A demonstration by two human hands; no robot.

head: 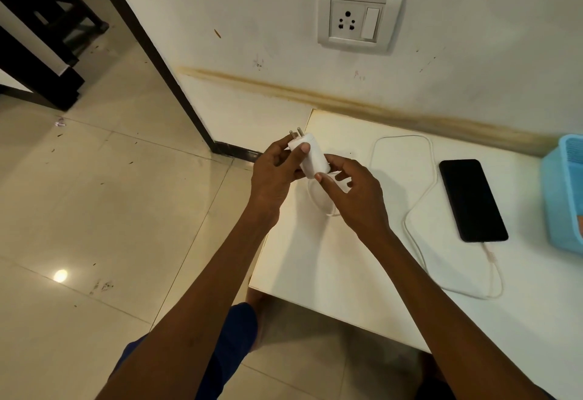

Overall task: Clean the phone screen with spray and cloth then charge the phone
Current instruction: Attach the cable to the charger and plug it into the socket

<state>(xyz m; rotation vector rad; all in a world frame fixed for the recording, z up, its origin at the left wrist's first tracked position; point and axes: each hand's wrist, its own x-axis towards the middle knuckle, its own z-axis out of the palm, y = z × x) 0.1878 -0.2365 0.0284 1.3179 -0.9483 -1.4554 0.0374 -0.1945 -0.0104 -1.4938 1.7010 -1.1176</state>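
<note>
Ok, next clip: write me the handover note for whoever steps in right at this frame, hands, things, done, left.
Left hand: grips the white charger by its plug end, pins pointing up and left.
Right hand: fingers at the charger's other end, where the cable joins.
Phone: face up, screen dark, on the white table, cable already plugged into its near end.
Wall socket: empty, switch beside it.
Spray and cloth: not in view; a blue basket stands at the right edge.
Done: cable in phone. Cleaning can't be judged here.
Left: push charger into socket, switch on.
</note>
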